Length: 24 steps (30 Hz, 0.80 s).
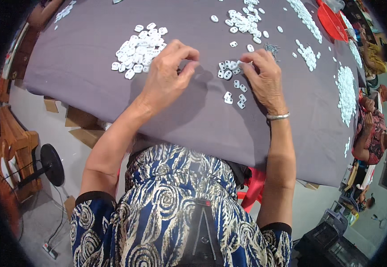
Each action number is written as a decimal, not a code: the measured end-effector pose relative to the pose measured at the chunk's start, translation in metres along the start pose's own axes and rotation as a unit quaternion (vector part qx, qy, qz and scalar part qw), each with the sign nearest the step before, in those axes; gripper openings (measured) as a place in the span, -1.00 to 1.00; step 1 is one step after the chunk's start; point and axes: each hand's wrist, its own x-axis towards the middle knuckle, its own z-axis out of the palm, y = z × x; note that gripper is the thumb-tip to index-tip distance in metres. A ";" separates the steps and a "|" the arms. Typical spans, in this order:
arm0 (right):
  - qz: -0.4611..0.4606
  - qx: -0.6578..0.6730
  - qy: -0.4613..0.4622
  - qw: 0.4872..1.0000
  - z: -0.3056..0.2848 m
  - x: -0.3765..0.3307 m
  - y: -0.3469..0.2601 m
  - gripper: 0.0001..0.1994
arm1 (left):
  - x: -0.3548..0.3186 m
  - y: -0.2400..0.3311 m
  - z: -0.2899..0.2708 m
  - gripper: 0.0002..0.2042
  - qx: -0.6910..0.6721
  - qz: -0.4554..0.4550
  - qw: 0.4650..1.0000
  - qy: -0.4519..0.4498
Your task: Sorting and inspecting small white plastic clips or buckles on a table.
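Note:
My left hand (172, 66) hovers over the grey cloth beside a heap of white oval plastic pieces (136, 48), each with small dark holes or marks. Its thumb and fingertips are curled close together; whatever is between them, if anything, does not show. My right hand (264, 78), with a silver bangle at the wrist, reaches down to a small cluster of white plastic pieces (227, 74). Its thumb and forefinger close on a white piece at the cluster's edge, partly hidden by the fingers. Several loose pieces with holes (241, 103) lie just below the cluster.
Beyond my right hand lies a bunch of thin grey pins (271, 50). More white pieces (246, 21) are heaped at the far side and along the right (347, 95). A red basket (331, 22) stands far right. A black fan (52, 164) is left of the table; people sit at right.

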 end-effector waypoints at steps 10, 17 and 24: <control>-0.071 -0.120 -0.068 0.988 0.005 -0.001 -0.007 -0.88 | -0.006 0.003 0.010 -0.91 -0.019 -0.021 0.998 -0.050; -0.097 -0.138 -0.072 0.983 0.005 -0.002 -0.012 -0.88 | -0.007 0.000 0.010 -0.92 -0.006 -0.011 0.999 -0.043; 0.040 0.063 -0.032 0.997 0.000 -0.003 -0.012 -0.89 | -0.006 -0.004 0.012 -0.93 -0.005 -0.008 0.999 -0.039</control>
